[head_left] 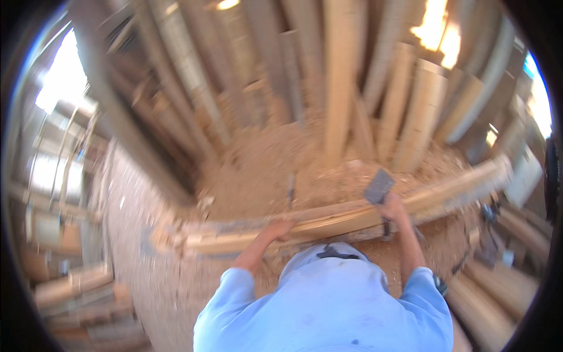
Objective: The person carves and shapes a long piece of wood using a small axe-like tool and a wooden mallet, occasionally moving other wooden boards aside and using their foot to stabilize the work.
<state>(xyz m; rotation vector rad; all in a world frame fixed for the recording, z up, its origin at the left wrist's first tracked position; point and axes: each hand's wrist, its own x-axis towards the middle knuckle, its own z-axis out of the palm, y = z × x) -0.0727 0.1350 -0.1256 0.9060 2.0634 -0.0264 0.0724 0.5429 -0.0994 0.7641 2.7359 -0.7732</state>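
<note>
A long pale wooden beam (pixel 328 227) lies crosswise in front of me, on or against a rougher timber. My left hand (pixel 280 230) is on the beam left of its middle, with its fingers curled over the near edge; blur softens them. Farther right, my right hand (pixel 394 208) is closed on a hatchet-like tool (pixel 379 186) with a broad, flat grey blade. The blade is raised just above the beam's far side. Part of the tool is hidden by the hand. A thin dark upright object (pixel 291 190) shows beyond the beam, too blurred to name.
Tall timbers (pixel 342 82) lean or stand along the far side. Wood chips and shavings (pixel 264 164) cover the ground beyond the beam. Stacked wood pieces (pixel 88 299) lie at the lower left, and thick logs (pixel 498 293) at the lower right.
</note>
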